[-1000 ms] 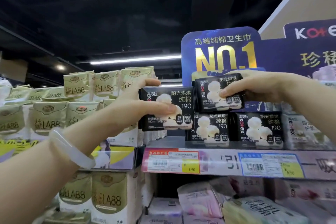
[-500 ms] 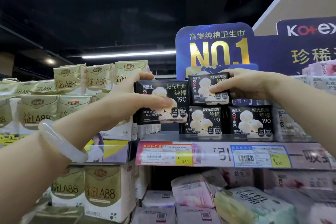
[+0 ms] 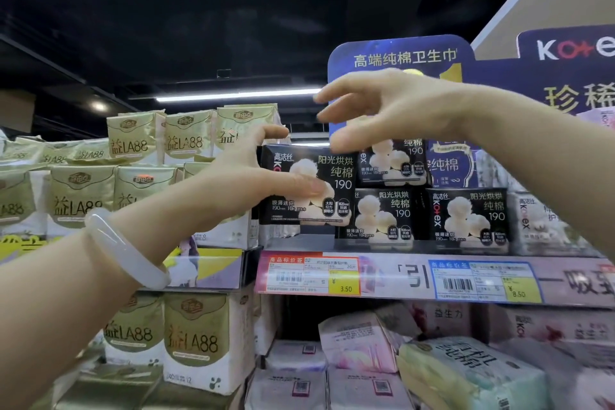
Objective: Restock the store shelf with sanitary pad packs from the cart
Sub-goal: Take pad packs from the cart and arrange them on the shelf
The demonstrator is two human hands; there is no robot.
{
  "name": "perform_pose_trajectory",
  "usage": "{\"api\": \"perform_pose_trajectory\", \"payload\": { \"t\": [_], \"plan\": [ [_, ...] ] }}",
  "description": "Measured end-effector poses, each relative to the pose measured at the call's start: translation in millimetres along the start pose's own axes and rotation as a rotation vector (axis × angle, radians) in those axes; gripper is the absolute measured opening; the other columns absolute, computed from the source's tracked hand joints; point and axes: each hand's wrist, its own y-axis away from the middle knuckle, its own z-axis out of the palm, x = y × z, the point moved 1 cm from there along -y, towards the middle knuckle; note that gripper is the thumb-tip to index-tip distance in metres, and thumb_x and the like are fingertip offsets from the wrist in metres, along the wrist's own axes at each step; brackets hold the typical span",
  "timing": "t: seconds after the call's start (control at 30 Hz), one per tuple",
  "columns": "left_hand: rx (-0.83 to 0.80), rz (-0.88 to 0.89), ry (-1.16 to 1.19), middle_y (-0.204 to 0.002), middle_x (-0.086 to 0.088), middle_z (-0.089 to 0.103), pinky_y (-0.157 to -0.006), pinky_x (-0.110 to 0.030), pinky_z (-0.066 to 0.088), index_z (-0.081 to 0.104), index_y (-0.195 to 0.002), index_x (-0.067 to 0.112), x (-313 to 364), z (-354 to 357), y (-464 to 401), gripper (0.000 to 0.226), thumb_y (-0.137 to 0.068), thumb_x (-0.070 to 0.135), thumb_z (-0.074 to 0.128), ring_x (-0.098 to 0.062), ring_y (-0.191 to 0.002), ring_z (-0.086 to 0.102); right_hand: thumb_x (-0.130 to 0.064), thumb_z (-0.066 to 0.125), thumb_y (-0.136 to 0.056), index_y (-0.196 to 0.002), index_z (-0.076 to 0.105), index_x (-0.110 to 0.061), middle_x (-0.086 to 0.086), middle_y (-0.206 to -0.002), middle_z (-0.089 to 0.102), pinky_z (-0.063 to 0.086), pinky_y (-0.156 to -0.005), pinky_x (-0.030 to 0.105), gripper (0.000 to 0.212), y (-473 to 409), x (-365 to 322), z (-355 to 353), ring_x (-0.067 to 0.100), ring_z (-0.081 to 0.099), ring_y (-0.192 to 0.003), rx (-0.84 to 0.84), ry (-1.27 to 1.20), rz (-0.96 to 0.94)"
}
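Black Kotex pad pack [image 3: 309,186] is sitting pinched in the left hand [image 3: 246,176], thumb across its face and forefinger over its top edge, long axis running level, just left of the stacked pack [image 3: 392,163] on the shelf edge [image 3: 382,276]. Above and right of it, the right hand [image 3: 392,110] is hovering with fingers spread and holding nothing. Being the one gripping, the left hand is probably needing to push the pack rightward and back into the gap.

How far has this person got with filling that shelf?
Partway, it seems. Done: two black packs stand on the shelf, with another black pack stacked above; the open right hand is off it. In hand: the left hand holds one more pack, not yet placed. The cart is out of view, so what is left is unknown.
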Motion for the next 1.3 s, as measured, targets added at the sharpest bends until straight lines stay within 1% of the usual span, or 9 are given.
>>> {"api": "perform_pose_trajectory", "payload": {
  "t": [0.2,0.33,0.47,0.6,0.77,0.83,0.93,1.07,1.3],
  "plan": [
    [0.070,0.061,0.012,-0.109,0.025,0.047,-0.071,-0.013,0.033,0.038,-0.129,0.037,-4.3,-5.9,5.0,0.090,-0.049,0.041,0.078,0.013,-0.097,0.043,-0.049,0.075,-0.050,-0.137,0.030,-0.043,-0.006,-0.130,0.051,0.038,-0.097,0.026,0.099,-21.1,-25.8,18.5,0.008,0.050,-0.114,-0.326,0.196,0.103],
    [0.083,0.070,0.032,-0.114,0.023,0.048,-0.074,-0.013,0.034,0.039,-0.130,0.035,-6.4,-8.9,9.5,0.099,-0.044,0.045,0.087,0.010,-0.102,0.045,-0.024,0.073,-0.076,-0.101,0.048,-0.030,0.011,-0.120,0.055,0.036,-0.067,0.010,0.036,-22.5,-24.8,15.3,-0.001,0.049,-0.078,-0.282,0.223,0.113],
    [0.052,0.085,0.029,-0.113,0.020,0.050,-0.070,-0.011,0.037,0.036,-0.130,0.036,-8.6,-6.7,10.4,0.093,-0.047,0.046,0.078,0.010,-0.097,0.049,-0.032,0.081,-0.068,-0.140,0.026,-0.040,0.001,-0.133,0.046,0.034,-0.100,0.027,0.091,-26.9,-17.4,18.6,0.013,0.045,-0.117,-0.341,0.210,0.100],
    [0.070,0.108,-0.073,-0.101,0.031,0.040,-0.060,0.000,0.037,0.024,-0.140,0.037,-10.8,-6.1,12.0,0.095,-0.064,0.038,0.080,0.021,-0.083,0.042,-0.033,0.086,-0.059,-0.142,0.028,-0.036,-0.002,-0.132,0.046,0.038,-0.099,0.031,0.101,-39.5,-7.8,24.9,0.016,0.045,-0.116,-0.332,0.176,0.127],
    [0.104,0.244,-0.224,-0.106,0.033,0.041,-0.074,0.003,0.036,0.022,-0.138,0.040,-17.8,-6.9,18.3,0.103,-0.058,0.033,0.086,0.023,-0.093,0.048,-0.026,0.084,-0.062,-0.143,0.026,-0.034,-0.007,-0.128,0.042,0.038,-0.091,0.028,0.100,-46.3,-8.5,26.9,0.014,0.043,-0.119,-0.278,0.208,0.141],
    [0.132,0.278,-0.399,-0.116,0.029,0.036,-0.090,-0.008,0.029,0.026,-0.141,0.037,-19.3,-8.7,20.4,0.105,-0.056,0.039,0.087,0.010,-0.113,0.035,-0.029,0.082,-0.064,-0.144,0.024,-0.035,-0.006,-0.139,0.038,0.034,-0.095,0.028,0.099,-46.3,-10.1,26.8,0.010,0.038,-0.116,-0.292,0.242,0.152],
    [0.138,0.268,-0.563,-0.121,0.019,0.035,-0.100,-0.022,0.026,0.036,-0.139,0.033,-21.7,-12.9,20.2,0.098,-0.056,0.046,0.086,-0.002,-0.122,0.030,-0.038,0.082,-0.060,-0.141,0.029,-0.035,-0.009,-0.134,0.040,0.035,-0.106,0.035,0.097,-48.9,-15.0,33.5,0.012,0.040,-0.123,-0.309,0.345,0.164],
    [0.078,0.299,-0.586,-0.116,0.016,0.044,-0.092,-0.020,0.027,0.045,-0.133,0.030,-20.9,-14.1,18.1,0.080,-0.064,0.044,0.082,0.000,-0.109,0.034,-0.042,0.082,-0.057,-0.138,0.035,-0.035,-0.010,-0.123,0.044,0.037,-0.105,0.038,0.093,-52.3,-15.2,37.0,0.012,0.043,-0.111,-0.329,0.409,0.183],
    [-0.030,0.226,-0.699,-0.117,0.015,0.056,-0.112,-0.034,0.007,0.047,-0.121,0.037,-22.9,-17.1,4.7,0.068,-0.061,0.063,0.063,-0.010,-0.117,0.045,-0.040,0.079,-0.066,-0.138,0.037,-0.030,-0.009,-0.118,0.041,0.036,-0.094,0.029,0.084,-53.9,-14.5,45.5,0.012,0.040,-0.106,-0.335,0.447,0.186]
  ]
}}
